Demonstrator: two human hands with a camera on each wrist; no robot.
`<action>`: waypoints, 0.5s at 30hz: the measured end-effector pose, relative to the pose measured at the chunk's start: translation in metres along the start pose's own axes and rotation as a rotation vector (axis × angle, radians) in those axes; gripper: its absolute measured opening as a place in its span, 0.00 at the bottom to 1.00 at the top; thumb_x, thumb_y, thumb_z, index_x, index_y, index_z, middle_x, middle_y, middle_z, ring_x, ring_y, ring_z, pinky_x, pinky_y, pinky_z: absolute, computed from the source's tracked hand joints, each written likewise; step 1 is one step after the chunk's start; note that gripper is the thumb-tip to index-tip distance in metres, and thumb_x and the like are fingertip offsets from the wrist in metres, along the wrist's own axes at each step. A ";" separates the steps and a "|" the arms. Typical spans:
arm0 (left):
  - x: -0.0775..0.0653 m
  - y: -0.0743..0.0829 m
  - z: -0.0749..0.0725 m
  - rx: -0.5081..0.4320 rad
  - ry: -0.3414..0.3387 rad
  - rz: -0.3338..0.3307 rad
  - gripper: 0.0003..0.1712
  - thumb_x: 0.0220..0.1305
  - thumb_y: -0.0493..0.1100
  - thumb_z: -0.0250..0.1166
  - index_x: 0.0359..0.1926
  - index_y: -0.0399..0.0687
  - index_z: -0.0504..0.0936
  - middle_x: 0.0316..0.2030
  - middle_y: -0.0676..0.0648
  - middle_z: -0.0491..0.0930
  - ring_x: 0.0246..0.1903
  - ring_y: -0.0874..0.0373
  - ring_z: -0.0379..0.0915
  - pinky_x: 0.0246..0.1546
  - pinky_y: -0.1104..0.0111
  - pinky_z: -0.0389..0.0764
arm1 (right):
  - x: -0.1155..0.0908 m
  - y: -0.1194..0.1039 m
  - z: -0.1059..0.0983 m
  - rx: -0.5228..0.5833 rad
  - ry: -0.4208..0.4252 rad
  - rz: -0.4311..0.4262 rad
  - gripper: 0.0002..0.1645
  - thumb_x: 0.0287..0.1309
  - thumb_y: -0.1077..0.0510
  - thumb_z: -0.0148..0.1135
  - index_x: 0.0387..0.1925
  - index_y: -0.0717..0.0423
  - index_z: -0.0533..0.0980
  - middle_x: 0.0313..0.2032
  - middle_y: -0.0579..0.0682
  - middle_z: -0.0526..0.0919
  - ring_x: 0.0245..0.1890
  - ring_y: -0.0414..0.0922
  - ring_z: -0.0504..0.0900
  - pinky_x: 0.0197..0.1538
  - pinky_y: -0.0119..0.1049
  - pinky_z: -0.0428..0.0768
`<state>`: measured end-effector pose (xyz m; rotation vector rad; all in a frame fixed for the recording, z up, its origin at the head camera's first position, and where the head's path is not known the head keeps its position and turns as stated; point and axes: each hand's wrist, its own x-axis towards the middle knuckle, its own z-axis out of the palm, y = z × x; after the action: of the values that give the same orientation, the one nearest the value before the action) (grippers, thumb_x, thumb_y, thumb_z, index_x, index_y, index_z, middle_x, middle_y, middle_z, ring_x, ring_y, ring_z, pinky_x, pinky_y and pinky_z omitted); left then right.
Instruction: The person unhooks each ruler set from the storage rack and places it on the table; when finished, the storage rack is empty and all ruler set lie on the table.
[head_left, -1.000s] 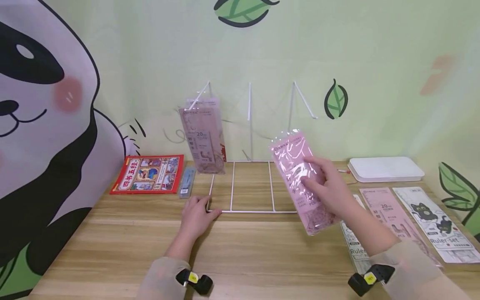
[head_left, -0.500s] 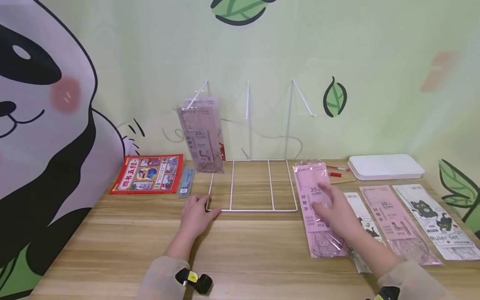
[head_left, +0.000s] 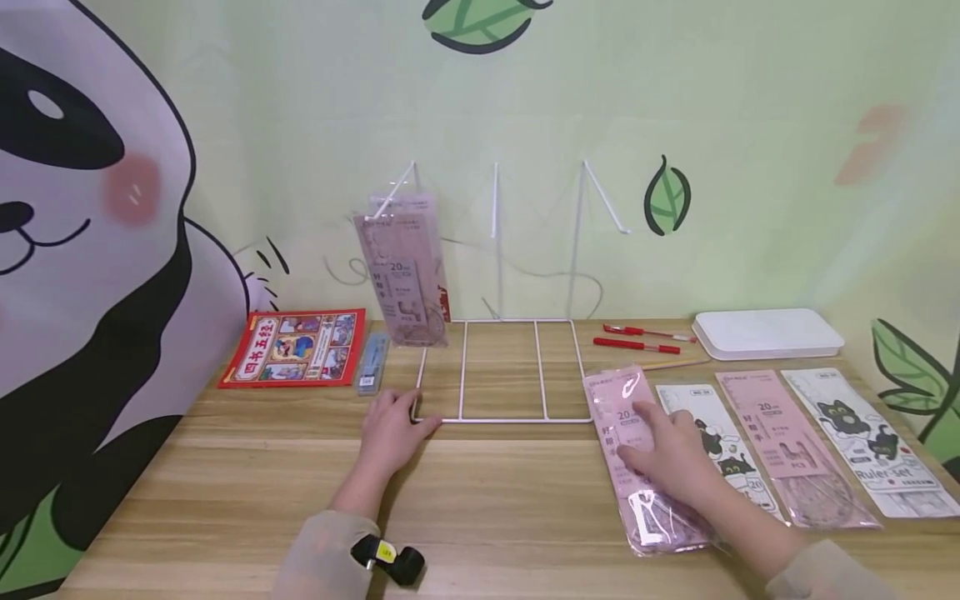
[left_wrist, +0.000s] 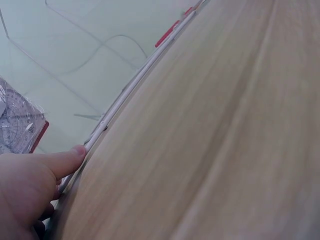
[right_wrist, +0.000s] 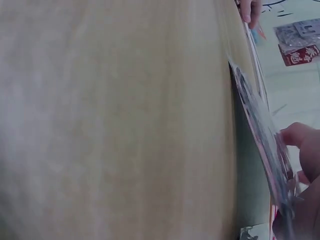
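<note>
"Nearest entry?"
"Right hand (head_left: 675,458), pinching one pink packet (head_left: 641,508), tilted near the surface (head_left: 487,500), at the front right corner of the wire rack (head_left: 510,422)."
"Next: left hand (head_left: 392,429), gripping its front left corner."
"Farther back?"
"Hanging packets (head_left: 401,275), pink, on the left hook (head_left: 393,192); two red pens (head_left: 636,344); one white case (head_left: 768,333)."

A pale green wall (head_left: 750,83) is rising beyond the left hand (head_left: 393,433) and the right hand (head_left: 671,462). A large black-and-white cartoon panda (head_left: 90,317) is filling it left of the left hand. Beyond the right hand, a small green black-outlined leaf (head_left: 667,198) is showing, and a whitish streak of light (head_left: 877,208) is slanting farther right. A light brown wood-grain tabletop (head_left: 487,517) is stretching beneath both hands.
</note>
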<state>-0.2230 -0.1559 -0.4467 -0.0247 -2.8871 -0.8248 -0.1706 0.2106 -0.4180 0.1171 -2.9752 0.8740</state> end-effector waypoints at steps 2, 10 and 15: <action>0.000 0.000 0.000 0.001 -0.002 -0.003 0.35 0.56 0.55 0.67 0.59 0.38 0.73 0.48 0.39 0.70 0.47 0.45 0.63 0.50 0.51 0.63 | -0.001 0.001 0.001 -0.050 -0.013 0.004 0.47 0.47 0.43 0.68 0.64 0.60 0.63 0.37 0.61 0.67 0.33 0.50 0.65 0.29 0.38 0.64; 0.000 -0.002 0.001 -0.002 0.001 -0.001 0.35 0.56 0.55 0.67 0.59 0.39 0.73 0.47 0.39 0.70 0.47 0.44 0.63 0.50 0.51 0.62 | -0.005 0.005 -0.002 -0.199 -0.020 -0.001 0.47 0.44 0.33 0.65 0.60 0.57 0.68 0.33 0.58 0.69 0.33 0.51 0.65 0.30 0.41 0.61; 0.000 -0.002 0.000 -0.003 0.001 0.002 0.35 0.56 0.55 0.66 0.59 0.39 0.73 0.47 0.39 0.70 0.47 0.44 0.63 0.49 0.51 0.62 | -0.007 0.008 -0.003 -0.235 0.011 -0.027 0.45 0.43 0.31 0.65 0.57 0.56 0.71 0.35 0.60 0.68 0.36 0.55 0.65 0.32 0.44 0.62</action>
<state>-0.2234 -0.1575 -0.4482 -0.0276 -2.8846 -0.8288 -0.1642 0.2195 -0.4207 0.1441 -3.0296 0.5146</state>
